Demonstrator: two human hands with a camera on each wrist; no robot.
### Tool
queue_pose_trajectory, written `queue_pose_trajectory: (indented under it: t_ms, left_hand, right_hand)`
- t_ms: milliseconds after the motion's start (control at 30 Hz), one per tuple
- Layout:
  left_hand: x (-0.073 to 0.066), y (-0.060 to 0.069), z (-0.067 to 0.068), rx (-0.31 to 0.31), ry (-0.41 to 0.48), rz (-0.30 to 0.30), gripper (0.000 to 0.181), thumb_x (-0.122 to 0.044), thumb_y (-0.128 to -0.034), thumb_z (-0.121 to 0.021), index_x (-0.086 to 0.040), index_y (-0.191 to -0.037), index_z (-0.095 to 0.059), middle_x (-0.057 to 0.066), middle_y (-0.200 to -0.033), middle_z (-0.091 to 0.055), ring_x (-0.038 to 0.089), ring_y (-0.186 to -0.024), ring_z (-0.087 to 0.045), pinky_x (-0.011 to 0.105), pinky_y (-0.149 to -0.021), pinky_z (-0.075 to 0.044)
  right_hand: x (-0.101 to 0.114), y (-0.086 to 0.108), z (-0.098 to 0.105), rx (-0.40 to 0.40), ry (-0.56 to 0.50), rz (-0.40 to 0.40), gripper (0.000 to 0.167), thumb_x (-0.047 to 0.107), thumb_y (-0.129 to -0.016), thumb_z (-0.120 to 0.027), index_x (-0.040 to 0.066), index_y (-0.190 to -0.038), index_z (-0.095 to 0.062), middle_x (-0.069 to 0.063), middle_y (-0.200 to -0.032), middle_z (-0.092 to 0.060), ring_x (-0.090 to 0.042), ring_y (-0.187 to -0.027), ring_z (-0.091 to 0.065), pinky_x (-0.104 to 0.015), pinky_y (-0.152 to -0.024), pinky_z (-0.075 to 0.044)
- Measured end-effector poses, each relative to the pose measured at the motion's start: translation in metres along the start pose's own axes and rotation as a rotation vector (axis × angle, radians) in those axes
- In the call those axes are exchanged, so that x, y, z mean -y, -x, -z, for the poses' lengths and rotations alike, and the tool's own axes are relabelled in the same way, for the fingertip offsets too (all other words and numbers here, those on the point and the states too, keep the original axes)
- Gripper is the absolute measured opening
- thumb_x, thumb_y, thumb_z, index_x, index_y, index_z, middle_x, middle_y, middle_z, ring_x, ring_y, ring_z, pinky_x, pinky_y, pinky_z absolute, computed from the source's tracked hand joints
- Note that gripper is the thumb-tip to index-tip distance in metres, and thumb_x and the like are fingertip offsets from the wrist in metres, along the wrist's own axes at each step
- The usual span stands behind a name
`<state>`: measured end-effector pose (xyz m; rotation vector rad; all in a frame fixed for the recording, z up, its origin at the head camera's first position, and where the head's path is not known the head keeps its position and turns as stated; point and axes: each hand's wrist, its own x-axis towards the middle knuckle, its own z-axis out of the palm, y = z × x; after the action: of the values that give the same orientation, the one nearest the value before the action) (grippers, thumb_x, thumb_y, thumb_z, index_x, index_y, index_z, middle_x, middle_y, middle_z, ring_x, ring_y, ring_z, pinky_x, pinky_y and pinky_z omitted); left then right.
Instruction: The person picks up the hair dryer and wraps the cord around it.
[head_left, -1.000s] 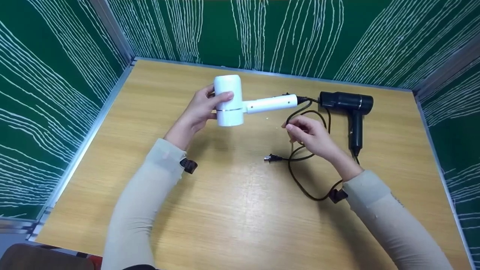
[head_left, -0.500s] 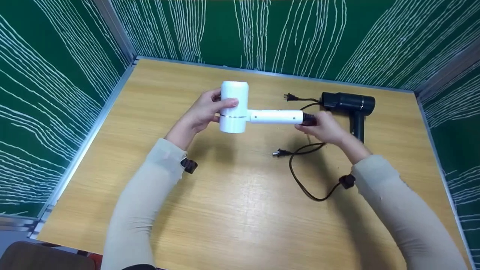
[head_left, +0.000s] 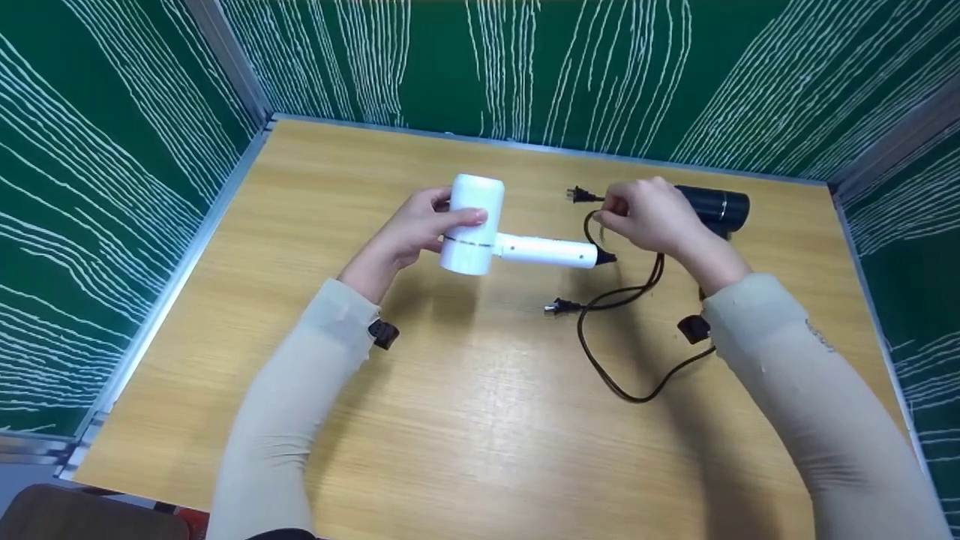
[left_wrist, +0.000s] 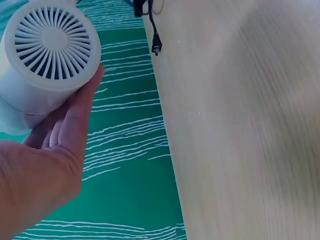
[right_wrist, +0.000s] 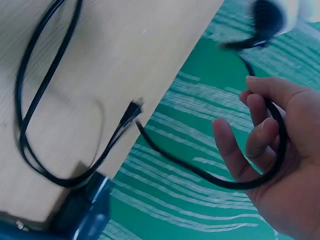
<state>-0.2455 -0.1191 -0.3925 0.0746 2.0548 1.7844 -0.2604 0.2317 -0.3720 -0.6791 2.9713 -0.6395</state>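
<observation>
Toward twelve o'clock above the desk (head_left: 480, 435), clamps the white hair dryer (head_left: 484, 238) round its barrel (head_left: 477, 197) with the fingers (left_wrist: 82, 115) of the left hand (head_left: 412, 229), and at two o'clock pinches its cord (right_wrist: 240, 185) with the right hand (head_left: 652, 217), likely to control slack.

The white dryer (head_left: 517, 247) wears a silver band (head_left: 469, 241) (so does the black dryer (head_left: 712, 206)); the cord (right_wrist: 220, 182) is black. White lines (head_left: 491, 67) streak the green wall (head_left: 437, 64); the tabletop (head_left: 450, 420) shows yellowish wood grain.

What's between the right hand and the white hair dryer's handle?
The strain relief, then a stretch of black cord reaching the right hand; the right wrist view shows both.
</observation>
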Motion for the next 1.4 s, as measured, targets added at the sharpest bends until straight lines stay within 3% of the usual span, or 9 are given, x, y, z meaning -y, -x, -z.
queue_pose_trajectory:
  t_ms: [133, 333, 633, 1067, 1267, 1400]
  left_hand:
    - [0.003, -0.003, 0.000, -0.045, 0.023, 0.027, 0.070, -0.042, -0.0938, -0.083, -0.013, -0.151, -0.055, 0.009, -0.142, -0.062, 0.030, -0.124, -0.063, 0.048, -0.098, -0.060]
    - [0.003, -0.004, 0.002, -0.081, 0.064, 0.019, 0.068, -0.042, -0.0949, -0.082, -0.012, -0.150, -0.056, 0.010, -0.139, -0.063, 0.030, -0.123, -0.064, 0.049, -0.095, -0.061]
    - [0.004, -0.005, 0.004, -0.145, 0.150, 0.021, 0.071, -0.045, -0.0950, -0.081, -0.012, -0.151, -0.054, 0.010, -0.140, -0.063, 0.029, -0.124, -0.064, 0.048, -0.095, -0.061]
    - [0.006, -0.004, 0.003, -0.155, 0.244, -0.005, 0.066, -0.042, -0.0979, -0.078, -0.010, -0.149, -0.054, 0.012, -0.139, -0.063, 0.031, -0.124, -0.064, 0.049, -0.097, -0.058]
    - [0.007, -0.004, 0.004, -0.143, 0.275, -0.029, 0.062, -0.038, -0.1000, -0.076, -0.008, -0.150, -0.054, 0.014, -0.138, -0.064, 0.032, -0.122, -0.065, 0.052, -0.098, -0.058]
    - [0.006, -0.003, 0.004, -0.134, 0.307, -0.044, 0.060, -0.036, -0.1005, -0.075, -0.009, -0.150, -0.053, 0.014, -0.138, -0.064, 0.033, -0.122, -0.065, 0.054, -0.099, -0.057]
  right_hand:
    - [0.011, 0.005, -0.005, -0.060, -0.034, 0.058, 0.017, 0.018, -0.104, -0.069, 0.004, -0.096, -0.075, -0.010, -0.086, -0.073, -0.023, -0.069, -0.062, -0.033, -0.062, -0.049]
    - [0.018, 0.019, -0.014, -0.169, -0.084, 0.103, 0.019, 0.020, -0.106, -0.068, 0.003, -0.102, -0.075, -0.010, -0.089, -0.070, -0.020, -0.068, -0.053, -0.030, -0.059, -0.040]
    - [0.017, 0.038, -0.032, -0.286, -0.142, 0.150, 0.020, 0.017, -0.109, -0.063, 0.002, -0.117, -0.073, -0.011, -0.102, -0.070, -0.019, -0.075, -0.055, -0.027, -0.063, -0.043]
    - [0.015, 0.046, -0.054, -0.308, -0.282, 0.153, 0.018, 0.017, -0.112, -0.057, 0.003, -0.120, -0.066, -0.007, -0.085, -0.067, -0.015, -0.069, -0.058, -0.022, -0.058, -0.044]
    - [0.015, 0.047, -0.057, -0.291, -0.402, 0.137, 0.021, 0.007, -0.111, -0.054, 0.001, -0.128, -0.066, -0.008, -0.084, -0.068, -0.016, -0.070, -0.060, -0.018, -0.060, -0.046]
    - [0.014, 0.049, -0.061, -0.267, -0.486, 0.118, 0.023, 0.009, -0.113, -0.052, 0.002, -0.126, -0.069, -0.008, -0.085, -0.070, -0.019, -0.072, -0.063, -0.018, -0.062, -0.049]
